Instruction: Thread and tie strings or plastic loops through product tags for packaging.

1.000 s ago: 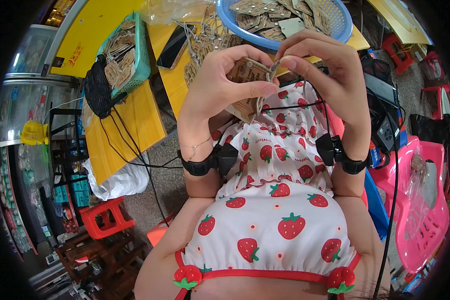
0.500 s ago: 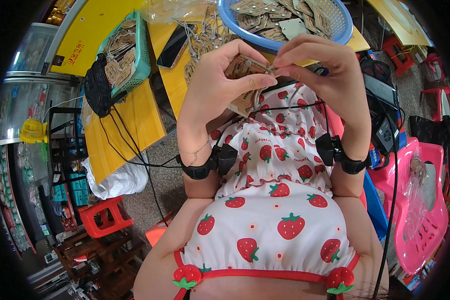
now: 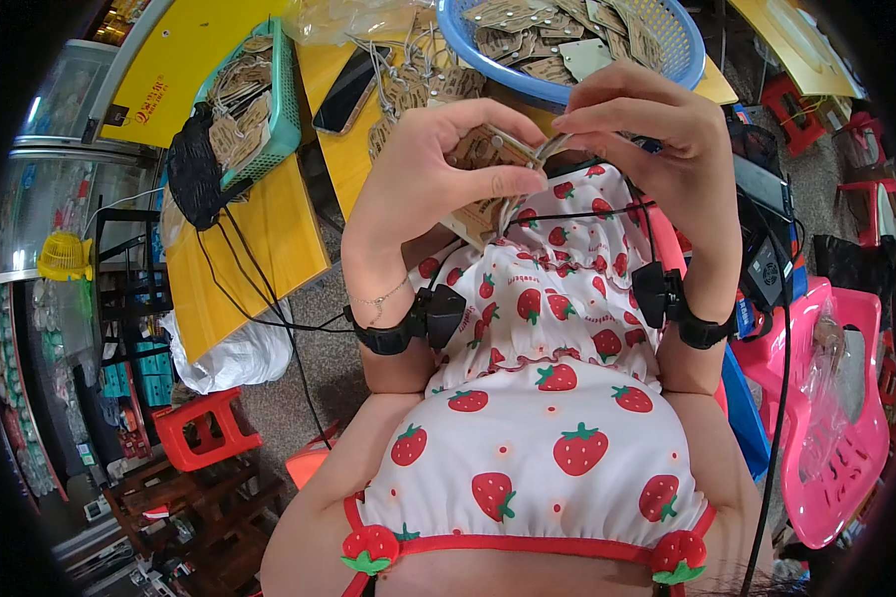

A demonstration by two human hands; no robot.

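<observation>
My left hand (image 3: 418,184) is closed round a few brown cardboard tags (image 3: 493,149), its thumb and index finger at their edge. Thin pale strings hang from the tags below the thumb. Just to the right, my right hand (image 3: 667,129) pinches a thin pale string (image 3: 560,146) that runs to the tags' right corner. Both hands are raised over my lap, in front of a blue plastic basket (image 3: 695,60) full of similar tags. Beyond my left hand, a heap of strung tags (image 3: 413,85) lies on the yellow table (image 3: 334,164).
A dark phone (image 3: 350,92) lies left of the heap. Farther left stands a green basket (image 3: 290,109) of tags, with a black mesh bag (image 3: 195,169) at its side. Black cables run from both wrist straps. Red stools (image 3: 209,428) and a pink chair (image 3: 836,428) stand around me.
My right fingertips have drawn slightly up and right from the tags' corner, and the string now shows between the hands. My left hand has shifted a little left.
</observation>
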